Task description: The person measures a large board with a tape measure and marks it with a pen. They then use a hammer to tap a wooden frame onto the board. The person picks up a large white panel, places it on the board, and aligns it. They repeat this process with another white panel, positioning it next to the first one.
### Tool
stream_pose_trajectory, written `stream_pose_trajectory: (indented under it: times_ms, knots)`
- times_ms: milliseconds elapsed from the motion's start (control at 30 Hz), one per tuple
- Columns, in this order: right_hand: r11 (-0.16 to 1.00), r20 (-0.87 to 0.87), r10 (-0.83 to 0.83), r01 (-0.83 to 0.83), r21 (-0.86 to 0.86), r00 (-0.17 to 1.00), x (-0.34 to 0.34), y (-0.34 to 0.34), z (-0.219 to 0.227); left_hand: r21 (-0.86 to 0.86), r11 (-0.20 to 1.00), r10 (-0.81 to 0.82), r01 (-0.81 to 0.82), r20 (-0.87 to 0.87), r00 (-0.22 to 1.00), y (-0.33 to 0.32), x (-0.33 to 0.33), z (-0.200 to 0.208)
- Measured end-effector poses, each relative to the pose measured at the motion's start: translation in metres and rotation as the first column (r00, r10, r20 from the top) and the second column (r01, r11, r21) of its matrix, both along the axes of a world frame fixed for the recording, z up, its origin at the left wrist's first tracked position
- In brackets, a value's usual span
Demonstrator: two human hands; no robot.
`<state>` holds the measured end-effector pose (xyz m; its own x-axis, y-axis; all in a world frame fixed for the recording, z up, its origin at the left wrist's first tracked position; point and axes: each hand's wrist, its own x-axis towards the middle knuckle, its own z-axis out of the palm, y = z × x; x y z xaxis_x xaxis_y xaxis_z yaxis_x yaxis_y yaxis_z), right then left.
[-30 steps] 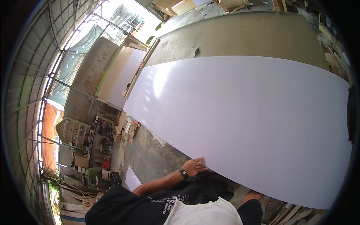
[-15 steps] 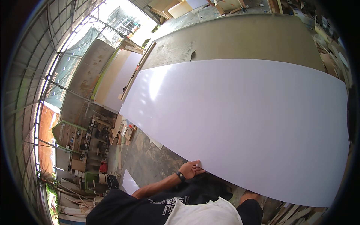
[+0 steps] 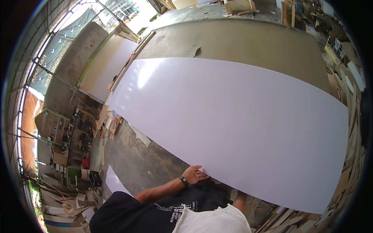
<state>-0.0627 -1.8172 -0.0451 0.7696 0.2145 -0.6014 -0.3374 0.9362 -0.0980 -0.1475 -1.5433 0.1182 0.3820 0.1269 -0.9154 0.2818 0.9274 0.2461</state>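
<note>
A large glossy white sheet (image 3: 241, 124) lies across an olive-grey board (image 3: 252, 42), its near edge reaching out toward my body. At this near edge, left of the middle, my left hand (image 3: 192, 175) grips the sheet with the thumb at the rim and the fingers tucked below. A dark watch (image 3: 183, 179) sits on that wrist. Farther right, my right forearm (image 3: 239, 202) goes under the sheet's near edge. The sheet hides my right hand, so its fingers cannot be seen.
Many wood strips (image 3: 295, 220) lie along the right and near right. A wooden rail (image 3: 134, 58) borders the board's left end. Cluttered shelves (image 3: 64, 136) stand at the left, and a small white offcut (image 3: 116, 180) rests on the concrete floor (image 3: 143, 163).
The view has tilted, and the surroundings have shifted left and down at the right side. My left hand keeps its hold on the edge. My right forearm is closer to the left hand.
</note>
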Motion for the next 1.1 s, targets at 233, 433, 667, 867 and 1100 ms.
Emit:
stream_pose_trajectory:
  times_ms: [233,433,667,867,1100]
  knots:
    - [0.989,0.018,0.039,-0.041,0.143,0.999,-0.043,0.064,0.077,0.001,0.99,0.144,-0.144,-0.041,0.989,0.074,-0.022,-0.02]
    - [0.965,-0.202,-0.236,0.205,-0.161,0.951,-0.057,0.13,0.102,0.336,0.85,0.432,-0.407,-0.001,0.902,0.27,-0.068,-0.055]
    - [0.799,-0.08,-0.39,0.294,-0.525,0.917,-0.071,0.249,0.112,0.499,0.618,0.596,-0.608,0.208,0.776,0.527,-0.146,-0.113]
    - [0.58,0.036,-0.117,0.098,-0.808,0.992,-0.073,0.269,0.08,0.72,0.476,0.643,-0.505,0.107,0.758,0.639,-0.148,-0.108]
    - [0.613,0.041,-0.048,0.062,-0.787,0.998,-0.076,0.247,0.063,0.705,0.356,0.638,-0.614,0.297,0.71,0.651,-0.129,-0.094]
